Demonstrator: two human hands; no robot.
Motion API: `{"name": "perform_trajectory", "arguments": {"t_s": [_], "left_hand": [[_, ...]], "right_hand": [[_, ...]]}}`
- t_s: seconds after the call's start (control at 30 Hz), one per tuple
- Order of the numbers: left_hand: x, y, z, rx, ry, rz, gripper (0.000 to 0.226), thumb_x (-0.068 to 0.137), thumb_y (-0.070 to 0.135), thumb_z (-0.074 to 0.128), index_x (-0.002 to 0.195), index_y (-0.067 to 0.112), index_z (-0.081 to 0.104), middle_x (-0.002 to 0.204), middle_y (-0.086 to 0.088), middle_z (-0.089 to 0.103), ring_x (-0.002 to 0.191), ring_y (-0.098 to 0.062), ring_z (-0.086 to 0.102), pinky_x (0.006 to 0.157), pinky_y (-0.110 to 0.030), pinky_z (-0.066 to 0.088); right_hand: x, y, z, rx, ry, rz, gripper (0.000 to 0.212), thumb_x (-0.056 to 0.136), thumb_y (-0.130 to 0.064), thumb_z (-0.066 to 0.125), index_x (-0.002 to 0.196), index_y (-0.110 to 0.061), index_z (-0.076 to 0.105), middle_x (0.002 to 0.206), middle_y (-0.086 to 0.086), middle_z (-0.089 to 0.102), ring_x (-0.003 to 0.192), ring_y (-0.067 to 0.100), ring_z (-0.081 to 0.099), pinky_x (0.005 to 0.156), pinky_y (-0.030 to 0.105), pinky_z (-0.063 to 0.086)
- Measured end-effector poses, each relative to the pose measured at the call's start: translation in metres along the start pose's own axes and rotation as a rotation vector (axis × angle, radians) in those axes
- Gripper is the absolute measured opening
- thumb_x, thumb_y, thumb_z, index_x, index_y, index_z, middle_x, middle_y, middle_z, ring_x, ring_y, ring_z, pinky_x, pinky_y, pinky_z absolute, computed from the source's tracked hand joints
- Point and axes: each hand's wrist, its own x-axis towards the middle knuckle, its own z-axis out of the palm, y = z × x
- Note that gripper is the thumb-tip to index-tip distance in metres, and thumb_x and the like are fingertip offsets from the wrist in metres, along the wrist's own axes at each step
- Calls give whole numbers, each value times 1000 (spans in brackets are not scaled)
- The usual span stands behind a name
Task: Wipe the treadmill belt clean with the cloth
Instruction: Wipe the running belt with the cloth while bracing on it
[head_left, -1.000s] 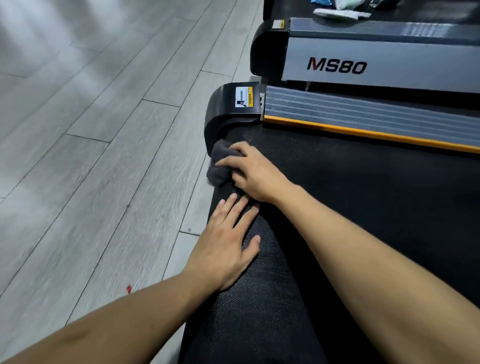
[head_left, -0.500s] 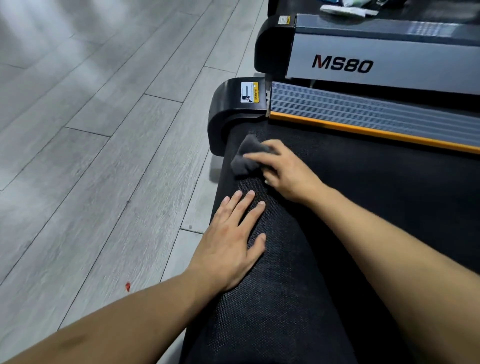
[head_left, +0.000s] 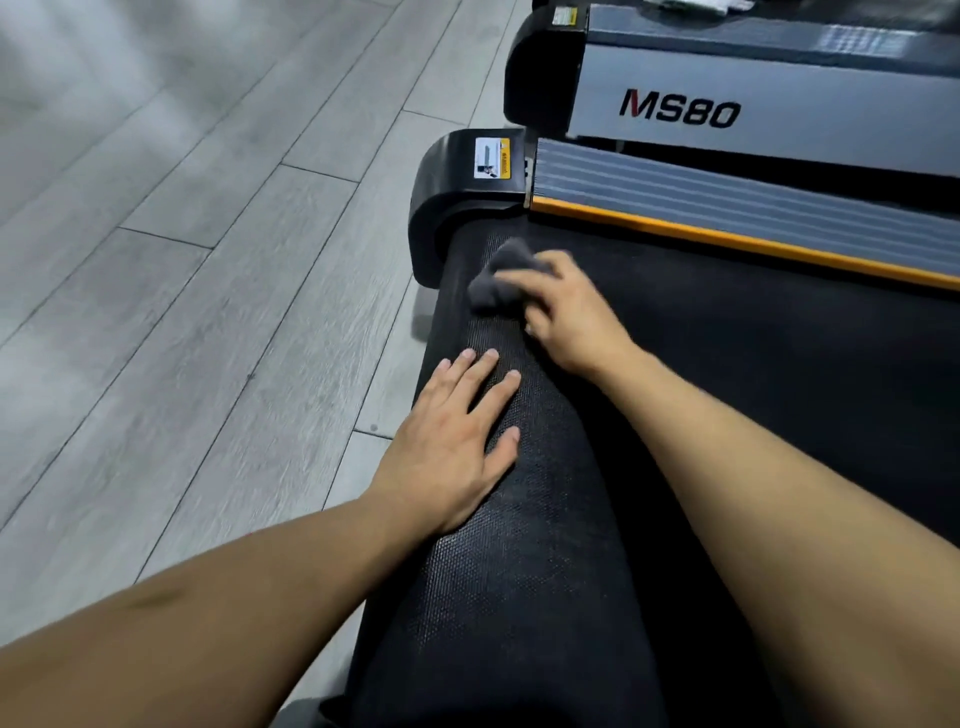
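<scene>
- Right hand, frame centre: grip curled over one dark grey cloth, bunched, pressing it onto the treadmill belt. Hand and cloth motion-blurred.
- Cloth sticks out past the fingertips toward upper left; remainder hidden under the grip. It lies near the belt's rounded end, just below the black end cap.
- Left hand, lower centre: one, flat on the belt edge, fingers straight and slightly spread, holding nothing.
- Count: one cloth, one belt, two hands, one yellow warning label on the cap.
- One orange-edged side rail at upper right; "MS80" panel above it.
- Grey plank floor at left.
</scene>
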Motion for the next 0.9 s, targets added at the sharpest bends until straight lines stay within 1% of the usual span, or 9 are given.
{"name": "perform_trajectory", "arguments": {"t_s": [0.13, 0.27, 0.33, 0.4, 0.47, 0.57, 0.63, 0.7, 0.9], "left_hand": [[-4, 8, -5, 156, 16, -11, 55, 102, 43, 38, 148, 15, 48, 152, -16, 45, 144, -36, 38, 123, -49, 27], [-18, 22, -20, 299, 5, 89, 33, 93, 32, 49, 116, 11, 60, 113, -11, 62, 104, -34, 59, 89, -48, 49], [-35, 32, -29, 332, -48, 156, 37, 90, 34, 51, 118, 11, 58, 113, -11, 63, 100, -34, 60, 82, -46, 50], [-60, 42, -42, 324, -246, 130, 58, 93, 48, 46, 138, 11, 47, 142, -18, 50, 126, -38, 51, 98, -49, 48], [-81, 42, -53, 323, -529, 124, 96, 91, 70, 45, 161, 13, 11, 169, -19, 4, 156, -37, 12, 123, -50, 25], [-96, 42, -58, 378, -694, 189, 129, 78, 82, 55, 159, 18, -22, 164, -17, -31, 156, -34, -21, 129, -47, 2], [-97, 39, -51, 377, -680, 190, 136, 75, 82, 60, 157, 19, -28, 162, -17, -36, 154, -34, -27, 129, -48, -1], [-96, 38, -49, 355, -690, 185, 137, 74, 81, 62, 157, 21, -29, 161, -16, -38, 153, -33, -29, 129, -47, -3], [-94, 41, -50, 377, -721, 176, 135, 75, 80, 63, 157, 21, -26, 165, -17, -30, 155, -34, -24, 129, -47, -4]], "right_hand": [[11, -14, 9, -30, 82, 222, 43, 90, -10, 54, 130, -25, 62, 137, 10, 42, 121, 31, 47, 106, 37, 40], [-44, -53, 6, 23, -48, -6, 48, 82, -8, 55, 127, -21, 66, 133, 15, 47, 114, 33, 51, 101, 32, 40], [-79, -66, 6, 48, -127, -125, 48, 82, -8, 56, 128, -19, 66, 132, 16, 49, 112, 31, 52, 101, 32, 41], [-90, -62, 1, 42, -198, -217, 48, 86, -11, 55, 132, -21, 62, 135, 14, 47, 116, 30, 51, 102, 35, 43], [-73, -48, -5, -2, -192, -229, 48, 88, -13, 52, 134, -22, 61, 136, 14, 46, 117, 30, 52, 102, 33, 43], [-32, -31, -6, -34, -27, 25, 47, 90, -6, 55, 133, -21, 62, 136, 14, 45, 117, 33, 51, 99, 21, 35], [-18, -27, -2, -48, 33, 177, 46, 91, -8, 56, 134, -24, 61, 140, 11, 42, 121, 32, 48, 105, 25, 34], [-23, -34, -1, -37, 17, 152, 46, 89, -9, 57, 132, -24, 62, 139, 12, 43, 120, 33, 48, 109, 35, 39], [-123, -90, -2, 90, -239, -306, 45, 85, -5, 61, 128, -17, 66, 134, 19, 50, 116, 31, 51, 103, 34, 42]]}}
